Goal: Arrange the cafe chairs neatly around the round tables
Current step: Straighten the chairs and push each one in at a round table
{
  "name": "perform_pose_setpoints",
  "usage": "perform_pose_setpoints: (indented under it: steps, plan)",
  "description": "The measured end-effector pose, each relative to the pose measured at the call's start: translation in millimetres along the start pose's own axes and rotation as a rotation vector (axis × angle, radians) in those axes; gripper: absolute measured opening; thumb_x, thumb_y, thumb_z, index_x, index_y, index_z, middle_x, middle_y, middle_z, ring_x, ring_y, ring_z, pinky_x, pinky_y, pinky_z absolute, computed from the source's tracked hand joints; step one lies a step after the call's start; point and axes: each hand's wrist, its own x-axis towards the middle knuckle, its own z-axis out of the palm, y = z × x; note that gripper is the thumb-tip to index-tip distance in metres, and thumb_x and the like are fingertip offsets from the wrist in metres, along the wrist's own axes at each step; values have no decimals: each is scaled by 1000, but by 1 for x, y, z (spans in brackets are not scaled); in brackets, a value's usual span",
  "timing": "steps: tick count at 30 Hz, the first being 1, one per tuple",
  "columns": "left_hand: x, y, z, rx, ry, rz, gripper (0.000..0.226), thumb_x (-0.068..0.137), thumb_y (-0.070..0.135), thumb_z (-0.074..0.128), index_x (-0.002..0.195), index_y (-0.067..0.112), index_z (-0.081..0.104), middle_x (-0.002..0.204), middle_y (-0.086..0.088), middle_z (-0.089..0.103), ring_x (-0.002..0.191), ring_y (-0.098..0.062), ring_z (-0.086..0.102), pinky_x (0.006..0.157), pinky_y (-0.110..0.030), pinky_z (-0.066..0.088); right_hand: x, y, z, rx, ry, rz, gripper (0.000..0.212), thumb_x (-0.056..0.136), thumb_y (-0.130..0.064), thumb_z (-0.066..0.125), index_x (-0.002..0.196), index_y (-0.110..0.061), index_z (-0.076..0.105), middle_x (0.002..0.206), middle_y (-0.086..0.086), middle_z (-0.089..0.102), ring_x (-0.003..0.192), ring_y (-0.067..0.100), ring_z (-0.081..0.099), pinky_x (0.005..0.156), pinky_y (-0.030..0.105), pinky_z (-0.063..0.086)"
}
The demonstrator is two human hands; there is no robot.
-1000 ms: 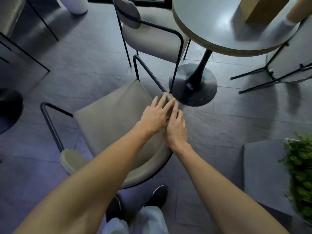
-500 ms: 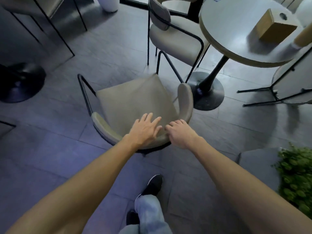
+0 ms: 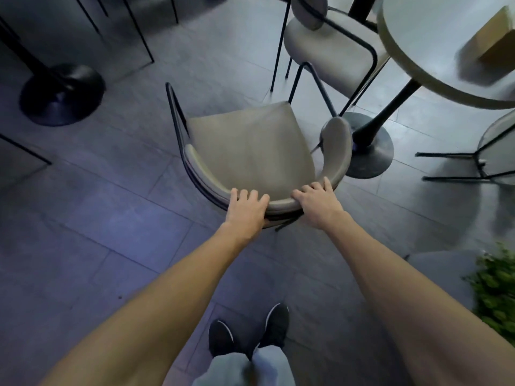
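Head view looks down on a person standing behind a chair (image 3: pixel 250 146) with a beige seat, a curved padded backrest (image 3: pixel 337 146) and a thin black frame. The chair stands on the grey tiled floor (image 3: pixel 117 218), its open front turned away from the person, and its right side is near the black round base (image 3: pixel 370 151) of the desk (image 3: pixel 418 37). The chair is not tucked under the desk; it sits to the left of the base, out from the desk's rim. The left grip (image 3: pixel 246 208) is clamped on the rear middle of the backrest, fingers curled over its top edge. The right grip (image 3: pixel 317 203) is clamped on the same backrest a little further round to the right, fingers curled over the top too. The two grips are apart, with a bare stretch of padding between them. A second chair (image 3: pixel 328 45) stands beyond the first, close against the desk's left edge. A third chair (image 3: pixel 496 151) shows partly at the right edge, beside the desk. A cardboard box (image 3: pixel 497 37) rests on the desk, blurred. Another black base (image 3: pixel 61 93) stands on the floor at the far left. A green plant (image 3: pixel 496 288) sits at the lower right, and the person's dark shoes (image 3: pixel 276 324) are on the floor behind the chair.
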Motion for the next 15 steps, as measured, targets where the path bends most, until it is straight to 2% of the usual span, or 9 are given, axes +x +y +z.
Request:
perform_pose_setpoints:
  steps: [3, 5, 8, 12, 15]
  plan:
    - [8, 4, 2, -14, 9, -62, 40, 87, 15, 58, 124, 21, 45, 121, -10, 52, 114, -35, 48, 108, -49, 27, 11, 6, 2, 9, 11, -42, 51, 79, -47, 72, 122, -24, 56, 121, 1, 65, 118, 28, 55, 109, 51, 26]
    - [8, 7, 1, -27, 14, -92, 45, 82, 7, 58, 123, 22, 47, 120, -10, 52, 116, -36, 46, 109, -49, 26, 14, 8, 3, 7, 57, -54, 51, 73, -51, 76, 113, -24, 60, 115, -1, 68, 113, 26, 58, 100, 44, 31]
    - [9, 8, 4, -43, 61, -88, 47, 79, 7, 61, 121, 26, 51, 119, -6, 54, 115, -33, 45, 106, -48, 27, 12, 9, 7, 43, 126, -40, 45, 71, -50, 78, 104, -23, 64, 106, 0, 71, 108, 27, 61, 97, 41, 32]
    - [10, 6, 12, -54, 107, -58, 47, 81, 9, 59, 123, 30, 55, 118, -1, 58, 113, -30, 45, 102, -46, 25, 8, 10, 10, 92, 170, -12, 32, 81, -49, 72, 99, -24, 67, 97, 1, 73, 102, 27, 64, 96, 39, 33]
    - [11, 3, 12, -46, 128, -16, 46, 82, 11, 58, 124, 32, 57, 118, 2, 61, 113, -29, 45, 101, -46, 25, 2, 5, 15, 120, 183, 27, 30, 83, -50, 70, 98, -24, 68, 96, 2, 73, 101, 27, 64, 96, 39, 34]
